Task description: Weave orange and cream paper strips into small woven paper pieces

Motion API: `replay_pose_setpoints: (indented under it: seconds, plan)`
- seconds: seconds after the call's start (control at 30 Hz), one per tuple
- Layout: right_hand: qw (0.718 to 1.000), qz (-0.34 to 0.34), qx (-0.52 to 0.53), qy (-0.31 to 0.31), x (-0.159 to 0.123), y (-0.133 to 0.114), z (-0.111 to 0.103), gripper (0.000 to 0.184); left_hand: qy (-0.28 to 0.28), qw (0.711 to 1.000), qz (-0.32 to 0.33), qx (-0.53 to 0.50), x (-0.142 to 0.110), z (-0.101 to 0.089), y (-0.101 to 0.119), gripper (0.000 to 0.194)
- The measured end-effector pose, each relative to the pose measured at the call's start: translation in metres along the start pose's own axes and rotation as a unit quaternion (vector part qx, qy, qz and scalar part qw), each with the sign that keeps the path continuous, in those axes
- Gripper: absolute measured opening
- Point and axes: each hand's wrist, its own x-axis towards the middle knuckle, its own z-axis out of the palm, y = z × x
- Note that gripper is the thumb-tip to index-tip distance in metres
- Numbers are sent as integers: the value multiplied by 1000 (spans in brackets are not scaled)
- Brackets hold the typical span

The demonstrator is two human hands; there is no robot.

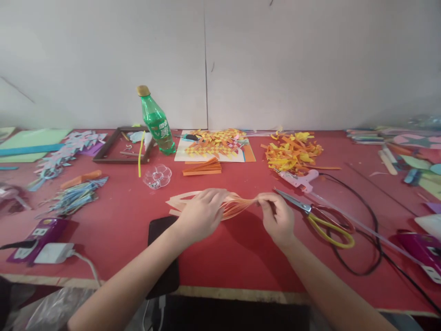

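Observation:
A bundle of thin peach-orange paper strips stretches between my two hands just over the red table. The strips fan out at the left and come together in a narrow point at the right. My right hand pinches that gathered end between thumb and fingers. Curved over the bundle's left part is my left hand, with strips passing under its fingers and beside its thumb; its exact hold is partly hidden. Right of my right hand lie scissors with red and yellow handles. Folded orange strips sit behind the bundle.
A green bottle leans near a dark frame. A clear flower-shaped dish stands before it. Yellow-orange paper strips lie heaped behind a pink glue gun. A black phone and cables lie near the front edge.

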Motion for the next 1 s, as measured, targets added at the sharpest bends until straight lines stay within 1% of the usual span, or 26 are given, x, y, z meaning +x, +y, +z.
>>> replay_pose_setpoints:
  seconds: [0.07, 0.1, 0.2, 0.27, 0.33, 0.43, 0.53, 0.6, 0.67, 0.73, 0.8, 0.9, 1.0]
  plan:
    - [999, -41, 7, 8, -2, -1, -2, 8, -1, 999, 28, -15, 12, 10, -2, 49]
    - [998, -57, 12, 10, -3, -2, -2, 7, -20, 999, 30, -16, 18, 13, -5, 52]
    - [997, -76, 30, 5, -4, -3, -2, 7, -90, 996, -14, -12, 31, 13, -17, 56]
    - [997, -70, 39, 2, -4, -3, -2, 7, -112, 993, -9, -17, 36, 10, -24, 51]
    - [998, -53, 44, 8, -2, -2, -3, 6, -129, 991, 21, -5, 37, 5, -32, 40]
    - [997, -12, 69, 45, 2, 0, -4, 7, -141, 990, 22, 14, 29, -3, -45, 30]
    - [991, 30, 103, 78, 6, 2, -4, 9, -137, 990, -3, 39, 14, -16, -59, 32]
    - [990, 51, 110, 73, 8, 1, -3, 10, -128, 990, -21, 60, 2, -25, -65, 34]
    - [990, 63, 111, 52, 7, -3, 0, 11, -131, 983, -52, 121, -6, -33, -68, 35]
    - [991, 62, 112, 29, 5, -6, 3, 12, -128, 976, -84, 156, -11, -39, -69, 32]
    - [992, 56, 114, 19, 3, -8, 4, 12, -125, 972, -106, 170, -12, -43, -69, 31]
    - [992, 53, 106, 30, 2, -5, 2, 11, -116, 969, -130, 174, -15, -49, -75, 30]
    - [992, 58, 100, 45, 4, 1, -2, 11, -96, 969, -147, 172, -24, -56, -85, 30]
